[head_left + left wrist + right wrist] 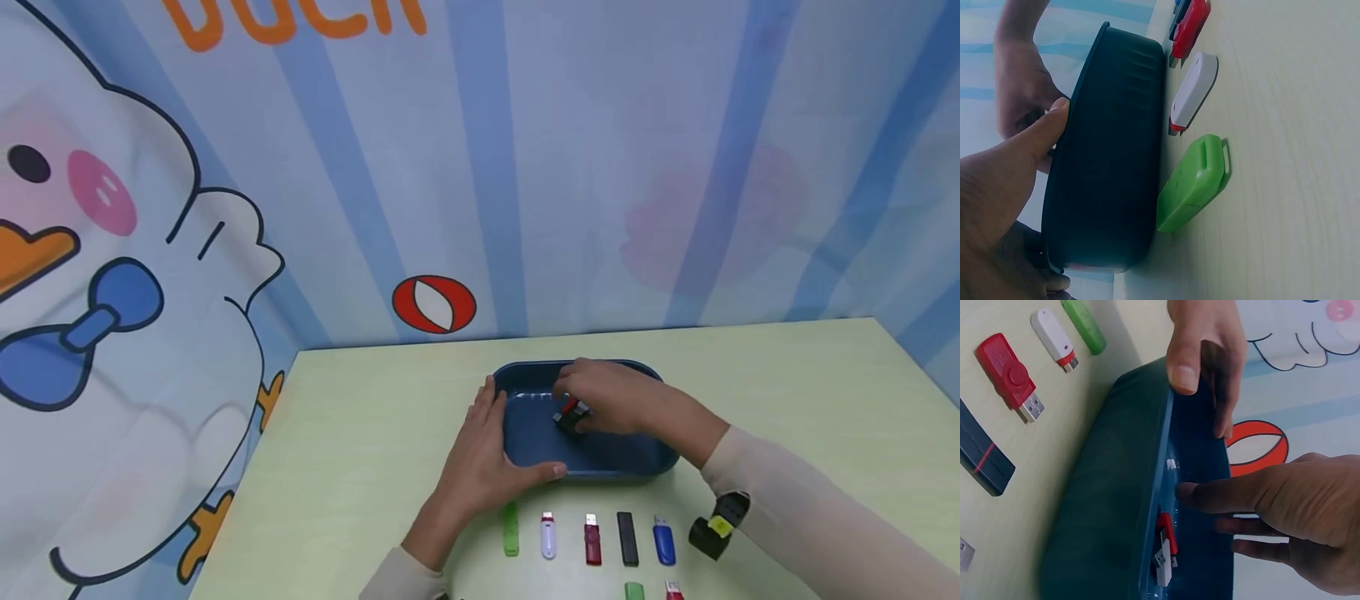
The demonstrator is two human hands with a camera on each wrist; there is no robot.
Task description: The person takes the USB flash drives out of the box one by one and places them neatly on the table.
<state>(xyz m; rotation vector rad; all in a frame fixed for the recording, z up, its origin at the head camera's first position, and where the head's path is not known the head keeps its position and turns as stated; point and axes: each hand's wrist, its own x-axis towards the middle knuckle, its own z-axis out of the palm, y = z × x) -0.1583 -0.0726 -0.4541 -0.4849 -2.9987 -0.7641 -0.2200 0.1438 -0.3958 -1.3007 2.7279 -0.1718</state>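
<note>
A dark blue tray (626, 457) stands on the table. My left hand (483, 458) holds its left end, the thumb along the near rim and the fingers around the far side. Over the inside of the tray hovers my right hand (615, 398); in the right wrist view its thumb and fingers are spread apart with nothing between them. Below that hand a few USB sticks lie heaped on the tray floor, among them a red one (1167, 530) and a white one (1165, 565). In the head view the right hand partly covers this heap.
Along the tray's near side lies a row of USB sticks: green (511, 529), white (548, 536), red (592, 542), black (627, 539) and blue (663, 542). Another green stick (633, 591) and red stick (673, 591) show at the bottom edge. A printed backdrop (570, 167) rises behind the table.
</note>
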